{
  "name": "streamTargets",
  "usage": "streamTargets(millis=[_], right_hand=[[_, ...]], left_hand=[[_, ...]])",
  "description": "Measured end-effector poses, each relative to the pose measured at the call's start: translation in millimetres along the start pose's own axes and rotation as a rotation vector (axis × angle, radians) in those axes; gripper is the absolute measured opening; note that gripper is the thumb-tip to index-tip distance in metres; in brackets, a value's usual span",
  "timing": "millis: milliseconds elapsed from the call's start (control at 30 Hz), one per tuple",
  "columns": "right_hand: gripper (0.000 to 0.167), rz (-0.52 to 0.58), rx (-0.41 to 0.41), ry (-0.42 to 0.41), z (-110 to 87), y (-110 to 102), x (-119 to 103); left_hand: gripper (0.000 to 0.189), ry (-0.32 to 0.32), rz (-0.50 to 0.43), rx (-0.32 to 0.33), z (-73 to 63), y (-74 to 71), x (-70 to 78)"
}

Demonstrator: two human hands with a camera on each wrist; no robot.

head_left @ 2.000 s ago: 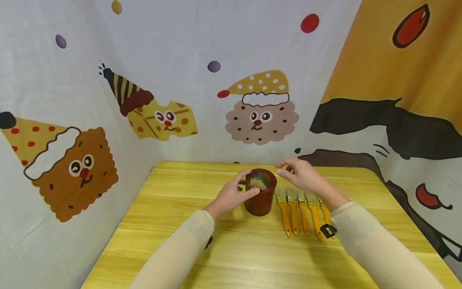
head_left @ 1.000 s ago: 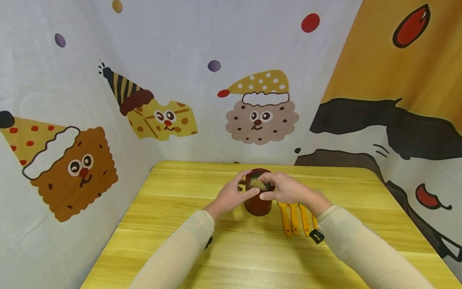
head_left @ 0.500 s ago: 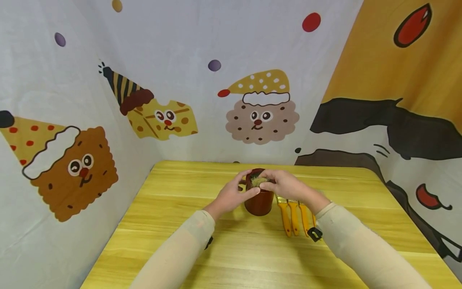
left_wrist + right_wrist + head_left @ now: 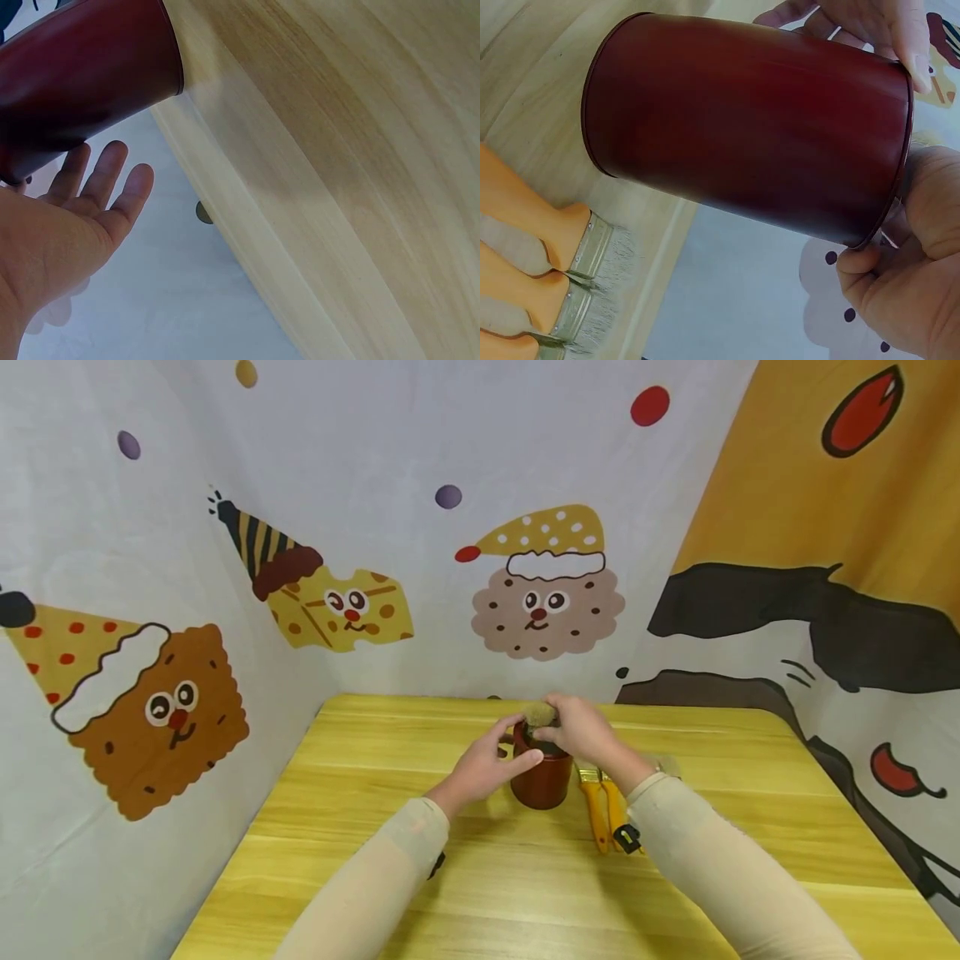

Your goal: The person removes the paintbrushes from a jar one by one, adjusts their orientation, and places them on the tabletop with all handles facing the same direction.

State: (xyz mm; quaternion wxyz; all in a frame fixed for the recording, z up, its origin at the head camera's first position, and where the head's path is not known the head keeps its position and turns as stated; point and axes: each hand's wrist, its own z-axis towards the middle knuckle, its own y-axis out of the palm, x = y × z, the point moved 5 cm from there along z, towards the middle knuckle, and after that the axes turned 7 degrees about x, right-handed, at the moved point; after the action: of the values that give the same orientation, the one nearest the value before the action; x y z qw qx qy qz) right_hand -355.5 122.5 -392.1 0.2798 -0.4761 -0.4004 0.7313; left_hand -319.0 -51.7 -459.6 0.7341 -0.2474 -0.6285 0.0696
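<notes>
A dark red cylindrical pot (image 4: 541, 782) stands upright near the table's back edge. My left hand (image 4: 483, 762) holds it by the rim from the left; the thumb rests on the near side, and several other fingers (image 4: 135, 182) are loosely bent in the left wrist view. At the pot's mouth my right hand (image 4: 583, 728) pinches a brush, whose tan bristle tuft (image 4: 539, 715) points up above the rim. The rest of that brush is hidden by the pot and fingers. In the right wrist view, my right fingertips (image 4: 861, 264) are at the rim.
Several flat paintbrushes with orange handles (image 4: 596, 814) lie right of the pot, partly covered by my right forearm. Their pale bristles (image 4: 615, 255) show in the right wrist view. A cartoon-printed cloth (image 4: 405, 527) hangs behind the wooden table (image 4: 360, 760).
My right hand has come from above the paintbrushes into the pot's mouth, then risen with the brush, so its bristles now stand above the rim. The left hand has stayed on the pot.
</notes>
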Motion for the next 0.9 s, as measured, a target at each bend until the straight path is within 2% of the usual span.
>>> streamTargets(millis=[133,267,367,567,733,833,900], right_hand=[[0.037,-0.003,0.001,-0.007,0.8,1.6,3.8],[0.028,0.049,-0.006,0.003,0.7,2.1,8.6],[0.028,0.081,0.004,-0.006,0.6,2.0,10.3],[0.023,0.028,-0.002,-0.055,0.3,2.6,6.1],[0.027,-0.003,-0.018,-0.085,-1.4,2.1,2.9],[0.030,0.052,-0.028,-0.077,-2.5,1.5,4.8],[0.032,0.129,-0.040,-0.057,-2.9,-1.0,6.6]], left_hand=[[0.072,-0.006,0.001,0.008,0.3,-0.4,0.7],[0.074,-0.011,0.008,0.007,0.5,-0.6,1.0],[0.078,-0.025,0.010,0.002,-0.1,-0.6,0.8],[0.080,-0.052,0.022,0.009,-1.3,-1.9,0.5],[0.086,-0.065,0.026,0.008,-1.5,-1.3,-0.2],[0.088,-0.068,0.021,0.008,-1.7,-1.0,-0.6],[0.085,-0.058,0.020,0.008,-1.6,-0.9,-0.4]])
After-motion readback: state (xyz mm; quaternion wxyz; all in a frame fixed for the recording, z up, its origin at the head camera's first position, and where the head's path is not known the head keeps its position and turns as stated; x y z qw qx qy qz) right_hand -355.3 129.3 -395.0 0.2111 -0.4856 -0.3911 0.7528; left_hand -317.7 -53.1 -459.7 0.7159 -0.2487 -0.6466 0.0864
